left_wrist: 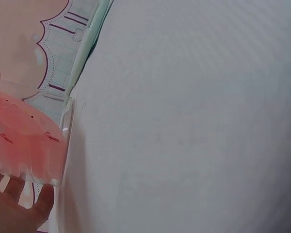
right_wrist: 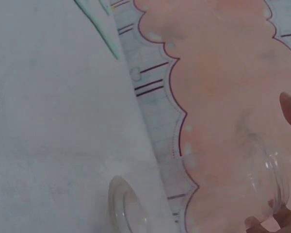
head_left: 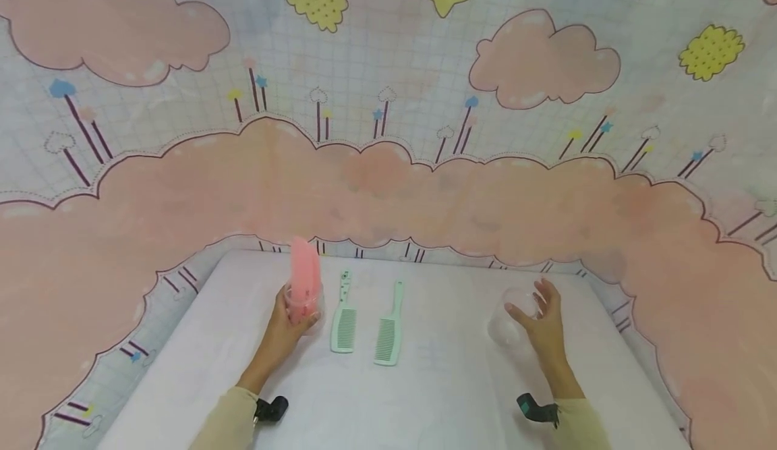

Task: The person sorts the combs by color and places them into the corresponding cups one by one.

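My left hand [head_left: 293,315] has its fingers and thumb around a clear plastic cup [head_left: 313,329] at the table's left. Pink combs [head_left: 303,268] stand inside the cup and rise above its rim; jagged teeth edges show in the left wrist view. Right of them lie two mint green combs, one with a patterned handle [head_left: 343,322] and a plain one [head_left: 387,342], both handles pointing away. At the right, my right hand [head_left: 548,328] stands beside a second clear cup [head_left: 505,327]. Its fingers are spread around the rim, and the thumb is apart from it in the right wrist view.
A white table [head_left: 449,396] carries everything. Behind and around it hangs a cloth [head_left: 425,200] printed with pink clouds and stars, close to the table's far edge. Dark wrist cameras [head_left: 276,409] sit on both sleeves.
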A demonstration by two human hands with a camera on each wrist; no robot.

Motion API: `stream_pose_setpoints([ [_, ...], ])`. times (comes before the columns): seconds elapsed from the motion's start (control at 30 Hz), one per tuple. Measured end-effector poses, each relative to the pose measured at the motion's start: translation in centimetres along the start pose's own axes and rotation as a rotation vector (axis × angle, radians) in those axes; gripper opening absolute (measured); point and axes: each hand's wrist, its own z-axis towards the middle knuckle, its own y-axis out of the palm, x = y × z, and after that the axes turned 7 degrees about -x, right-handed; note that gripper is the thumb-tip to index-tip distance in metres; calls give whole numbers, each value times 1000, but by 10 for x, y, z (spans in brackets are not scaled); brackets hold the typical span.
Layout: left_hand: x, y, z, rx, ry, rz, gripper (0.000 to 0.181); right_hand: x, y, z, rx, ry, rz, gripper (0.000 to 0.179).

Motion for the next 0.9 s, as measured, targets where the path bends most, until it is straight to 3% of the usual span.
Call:
stream_pose_setpoints([
  [0.2, 4, -1, 3, -14, 12, -12, 100, 15, 1, 2, -58, 86, 72, 104],
  [0.37, 2, -1, 1, -16, 0, -5, 102, 26, 4, 3, -89, 152, 41, 109],
  [0.63, 0, 0, 0, -7, 20, -2, 102, 37, 12, 5, -78, 114, 26, 99],
  [0.9, 0, -1, -3, -5, -5, 5, 100, 36, 24, 3, -104, 126, 33, 99],
])
